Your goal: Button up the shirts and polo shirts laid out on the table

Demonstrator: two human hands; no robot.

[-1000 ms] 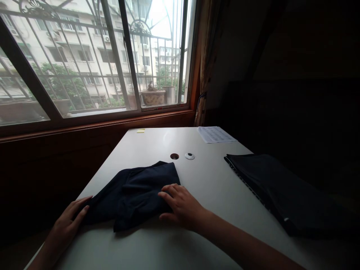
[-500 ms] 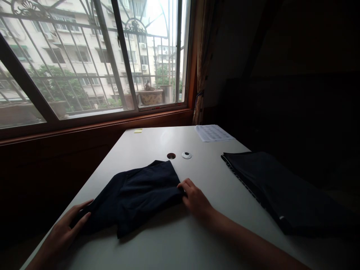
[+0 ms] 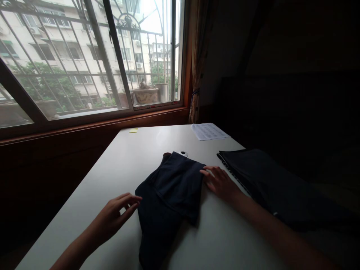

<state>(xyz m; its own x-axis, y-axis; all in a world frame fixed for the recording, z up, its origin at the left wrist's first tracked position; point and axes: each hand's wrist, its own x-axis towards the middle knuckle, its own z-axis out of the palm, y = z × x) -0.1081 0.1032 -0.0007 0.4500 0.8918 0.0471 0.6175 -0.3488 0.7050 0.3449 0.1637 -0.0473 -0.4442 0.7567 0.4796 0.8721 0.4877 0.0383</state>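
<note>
A dark navy garment (image 3: 174, 191) lies crumpled and partly folded on the white table (image 3: 107, 168), one narrow part trailing toward the near edge. It looks like shorts or trousers, though its exact kind is unclear. At its upper right corner, my right hand (image 3: 221, 182) has its fingertips closed on the cloth. My left hand (image 3: 114, 213) hovers by the garment's left edge, thumb and fingers apart, fingertips beside or just touching the fabric.
On the right side of the table lies a second dark folded garment (image 3: 261, 180). Printed sheets (image 3: 209, 131) and a yellow sticky note (image 3: 133, 130) are at the far end. A round white cap (image 3: 183, 153) sits beside a cable hole (image 3: 167, 154), partly covered by cloth. Beyond stands a barred window (image 3: 92, 56).
The garment has turned and shifted right and away, its corner moving with my right hand. My left hand has let go of its left end and moved right.
</note>
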